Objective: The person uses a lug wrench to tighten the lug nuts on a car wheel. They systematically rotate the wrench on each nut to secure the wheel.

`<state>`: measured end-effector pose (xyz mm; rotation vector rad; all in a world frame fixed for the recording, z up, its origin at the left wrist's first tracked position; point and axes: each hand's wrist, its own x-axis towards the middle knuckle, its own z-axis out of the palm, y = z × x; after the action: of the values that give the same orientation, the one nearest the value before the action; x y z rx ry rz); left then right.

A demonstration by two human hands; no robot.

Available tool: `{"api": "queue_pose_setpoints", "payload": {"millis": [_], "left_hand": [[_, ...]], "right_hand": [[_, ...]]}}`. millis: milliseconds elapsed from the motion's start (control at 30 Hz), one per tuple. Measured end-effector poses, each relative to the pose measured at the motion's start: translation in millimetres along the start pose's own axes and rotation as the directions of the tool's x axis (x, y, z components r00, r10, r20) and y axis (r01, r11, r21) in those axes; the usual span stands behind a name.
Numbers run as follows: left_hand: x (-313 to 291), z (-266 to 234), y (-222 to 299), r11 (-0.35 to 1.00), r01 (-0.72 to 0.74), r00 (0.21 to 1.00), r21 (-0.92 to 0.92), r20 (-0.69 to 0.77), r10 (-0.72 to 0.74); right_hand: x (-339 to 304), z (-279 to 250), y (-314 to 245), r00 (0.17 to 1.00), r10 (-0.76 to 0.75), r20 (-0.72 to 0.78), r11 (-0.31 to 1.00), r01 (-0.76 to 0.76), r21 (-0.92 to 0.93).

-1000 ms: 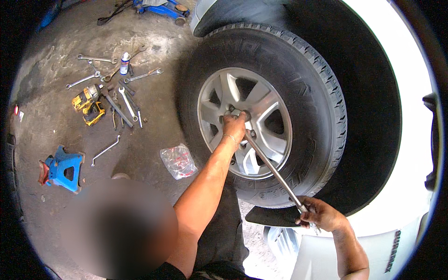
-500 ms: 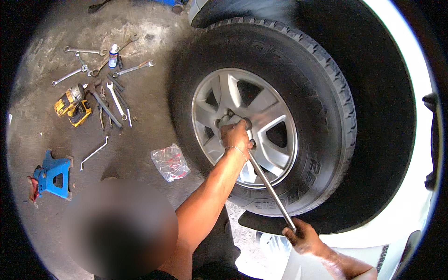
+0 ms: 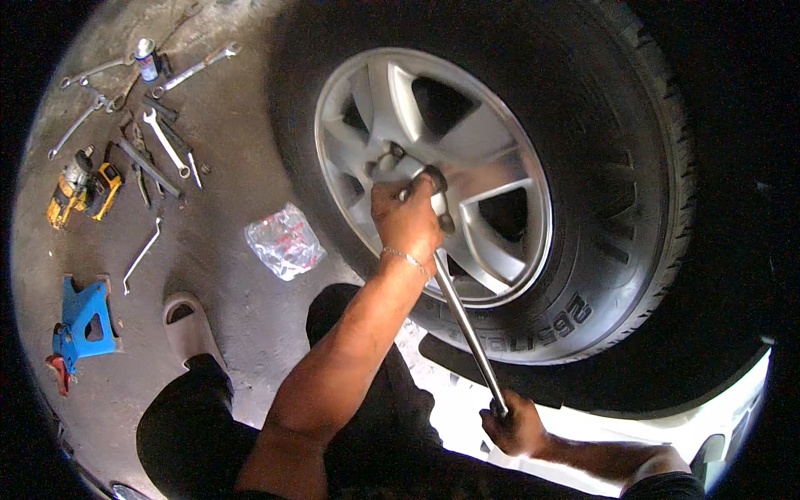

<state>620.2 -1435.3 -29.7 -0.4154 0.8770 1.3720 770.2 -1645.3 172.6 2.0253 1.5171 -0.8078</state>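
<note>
My left hand (image 3: 407, 218) is closed around the head end of a long steel lug wrench (image 3: 464, 318), right at the hub of a silver alloy wheel (image 3: 497, 285). The fingers hide how the wrench head sits on the nut. At the lower end of the bar, my right hand (image 3: 518, 427) wraps round the handle. The bar slants from the hub down to the right, across the wheel rim and the black tyre (image 3: 583, 242). Dark lug nuts show around the hub, partly covered by my left hand.
Left on the floor lie several spanners (image 3: 165, 143), a yellow cordless power tool (image 3: 71, 190), a spray can (image 3: 146, 60) and a bent wrench (image 3: 143, 257). A blue jack stand (image 3: 87, 318) is lower left. A clear plastic bag (image 3: 285, 242) lies near the tyre. White bodywork (image 3: 617, 425) borders the wheel.
The view has shifted closer, so the wheel looks larger and the floor tools sit further left. Both hands keep their hold on the lug wrench; a sandalled foot and dark-clothed legs now show.
</note>
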Motion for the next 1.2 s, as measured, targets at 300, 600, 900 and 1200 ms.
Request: {"api": "queue_pose_setpoints", "payload": {"millis": [300,600,900,1200], "left_hand": [[-12.5,8.5,13.7,0.998,0.064,0.996,-0.013,-0.061,-0.065],[-8.2,-0.7,8.5,0.996,0.086,0.996,0.014,0.032,-0.086],[2.6,-16.5,9.5,0.977,-0.134,0.956,0.167,0.281,0.083],[-9.1,-52.9,34.7,0.977,-0.133,0.947,0.165,0.311,0.077]], "right_hand": [[4.2,3.3,-2.8,0.999,-0.025,0.027,0.998,0.024,0.051],[9.4,7.4,-2.1,0.998,0.048,0.051,0.999,-0.049,0.024],[-9.9,-8.8,-17.4,0.991,0.131,0.011,0.991,-0.131,0.038],[-45.6,-54.1,-13.9,0.859,-0.288,0.424,0.721,-0.097,0.686]]}}
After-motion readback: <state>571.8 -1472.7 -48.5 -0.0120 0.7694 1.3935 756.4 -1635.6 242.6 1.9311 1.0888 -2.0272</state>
